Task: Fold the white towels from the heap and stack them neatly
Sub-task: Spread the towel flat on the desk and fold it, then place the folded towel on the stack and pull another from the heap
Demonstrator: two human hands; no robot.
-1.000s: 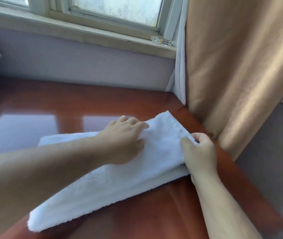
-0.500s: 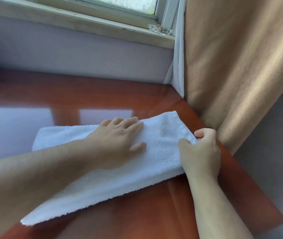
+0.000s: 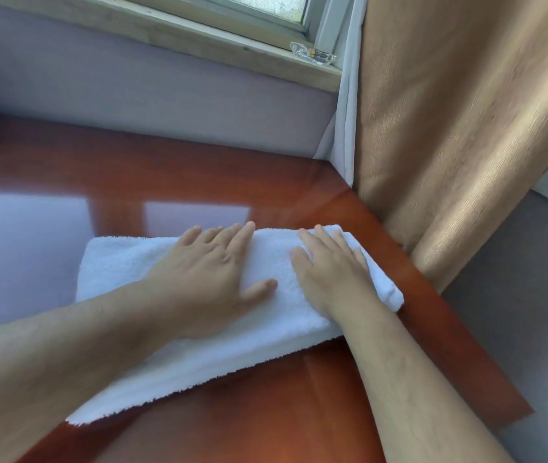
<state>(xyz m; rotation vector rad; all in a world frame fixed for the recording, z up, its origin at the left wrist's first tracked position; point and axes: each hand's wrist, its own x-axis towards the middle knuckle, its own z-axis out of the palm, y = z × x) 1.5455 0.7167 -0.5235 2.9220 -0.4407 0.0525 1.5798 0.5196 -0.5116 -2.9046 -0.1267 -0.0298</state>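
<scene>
A white towel (image 3: 172,342), folded into a long strip, is laid across the glossy reddish bench (image 3: 239,182) near its right edge. It is pressed flat by both hands: the left hand (image 3: 212,275) at its middle, the right hand (image 3: 329,272) on its right end (fingers straight, nothing gripped). A tan curtain (image 3: 449,128) hangs just beside the bench.

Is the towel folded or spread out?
Folded. The white towel is a narrow strip, with stacked layers showing at its right end.
</scene>
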